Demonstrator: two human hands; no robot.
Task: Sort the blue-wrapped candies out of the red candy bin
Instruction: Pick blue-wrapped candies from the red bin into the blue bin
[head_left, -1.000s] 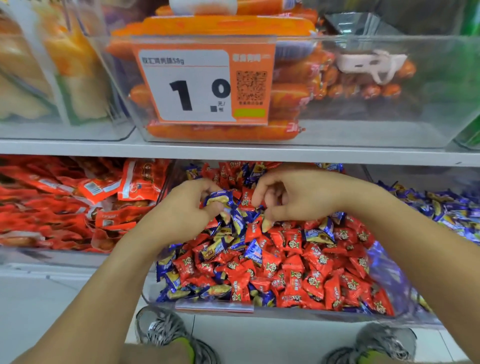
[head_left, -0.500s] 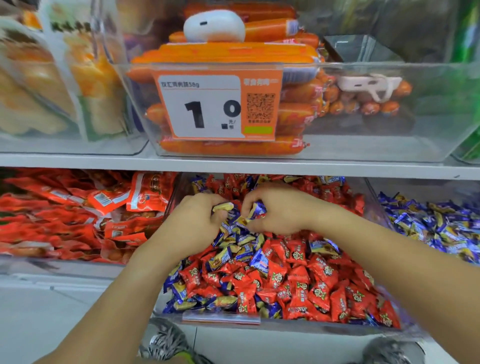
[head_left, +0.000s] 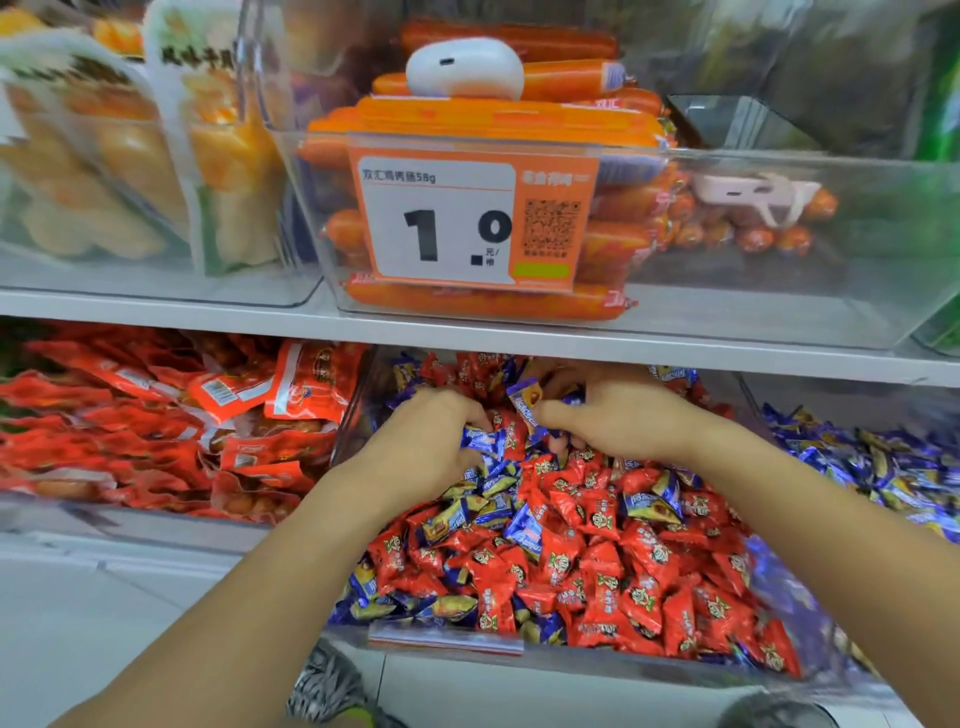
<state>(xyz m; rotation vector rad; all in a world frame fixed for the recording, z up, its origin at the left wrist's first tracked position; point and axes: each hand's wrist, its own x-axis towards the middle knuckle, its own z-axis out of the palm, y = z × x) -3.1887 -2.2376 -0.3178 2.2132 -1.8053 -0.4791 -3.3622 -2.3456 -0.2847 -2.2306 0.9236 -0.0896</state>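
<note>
Where the candy is: the blue-wrapped candies (head_left: 491, 483) lie mixed in with the red-wrapped candies (head_left: 597, 545) in the clear red candy bin (head_left: 571, 656) on the lower shelf.
Left hand (head_left: 421, 441): its grip is curled around a bunch of blue candies at the back of the pile.
Right hand (head_left: 618, 415): its grip pinches one blue candy (head_left: 524, 402) between thumb and finger.
How they feel: I think each candy is small and very light. The wrapper looks shiny, so it may slip and crinkle.
Where to hold: I would pinch the fat middle or a flat wrapper end, one or two at a time.
Next bin: a blue candy bin (head_left: 883, 462) sits just to the right.
Writing: the orange price tag (head_left: 470, 221) on the upper shelf shows a big "1.0", "58g", Chinese words and a square code. The writing on the candy wrappers is too small to read.
Behind the tag: orange sausages (head_left: 483, 301) lie in a clear box.
</note>
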